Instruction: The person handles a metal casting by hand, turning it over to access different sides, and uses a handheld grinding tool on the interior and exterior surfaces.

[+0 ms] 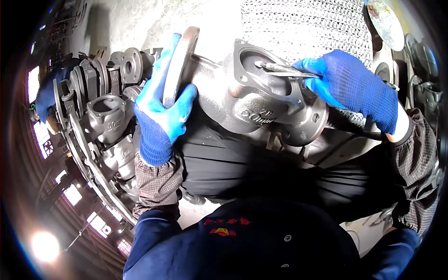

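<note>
A grey cast-metal valve body with flanges at both ends lies tilted above my lap, its square-rimmed opening facing up. My left hand, in a blue coated glove, grips the left flange, thumb on one side and fingers along the other. My right hand, gloved alike, pinches a slim metal hand tool. The tool's tip reaches into the valve body's opening; its exact kind is not clear, and its rear end is hidden in my palm. The lower flange juts out on the right.
On the left stand several similar grey castings, packed closely with flanges upright. A perforated metal mesh sheet lies beyond my hands. More castings line the right edge. What looks like another person's dark blue clothing shows far left.
</note>
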The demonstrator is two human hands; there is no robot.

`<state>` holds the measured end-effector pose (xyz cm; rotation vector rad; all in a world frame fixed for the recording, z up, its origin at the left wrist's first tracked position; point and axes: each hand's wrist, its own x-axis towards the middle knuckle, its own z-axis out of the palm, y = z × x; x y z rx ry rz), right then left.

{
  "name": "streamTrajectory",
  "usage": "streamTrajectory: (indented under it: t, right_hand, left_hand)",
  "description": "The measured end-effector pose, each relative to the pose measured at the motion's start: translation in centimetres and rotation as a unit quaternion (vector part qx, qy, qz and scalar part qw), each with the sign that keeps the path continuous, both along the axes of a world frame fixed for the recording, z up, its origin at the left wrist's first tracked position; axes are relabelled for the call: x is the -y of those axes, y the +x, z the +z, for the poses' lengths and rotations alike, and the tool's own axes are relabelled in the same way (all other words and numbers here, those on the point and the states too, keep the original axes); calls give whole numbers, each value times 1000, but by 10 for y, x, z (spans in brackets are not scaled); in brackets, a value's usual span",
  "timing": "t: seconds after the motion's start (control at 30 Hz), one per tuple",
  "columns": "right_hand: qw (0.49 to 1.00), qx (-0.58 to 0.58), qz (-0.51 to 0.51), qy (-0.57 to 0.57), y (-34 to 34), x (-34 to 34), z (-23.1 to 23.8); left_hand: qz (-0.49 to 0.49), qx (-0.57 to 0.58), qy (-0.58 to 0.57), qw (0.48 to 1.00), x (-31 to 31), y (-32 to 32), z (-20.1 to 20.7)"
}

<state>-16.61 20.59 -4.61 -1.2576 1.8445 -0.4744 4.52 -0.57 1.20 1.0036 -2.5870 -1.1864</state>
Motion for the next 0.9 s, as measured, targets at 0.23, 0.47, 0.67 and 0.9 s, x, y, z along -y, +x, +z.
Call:
streamTrajectory:
  t: [0.23,0.47,0.67,0.9]
  right_hand:
    - [998,-41,-55,6,15,-14,4]
    - [998,-23,52,36,-7,-15,17]
    - [971,-177,164,8,-5,-5,27]
    - [909,-297,291,33,10,9,53]
  left_hand:
    - [-28,-25,-45,998,-3,4,-4]
    - [-155,-37,-165,973,-5,9,0]
    - [-195,-119,-122,966,-13,6,5]
    - [-267,-85,-195,940,-21,0,13]
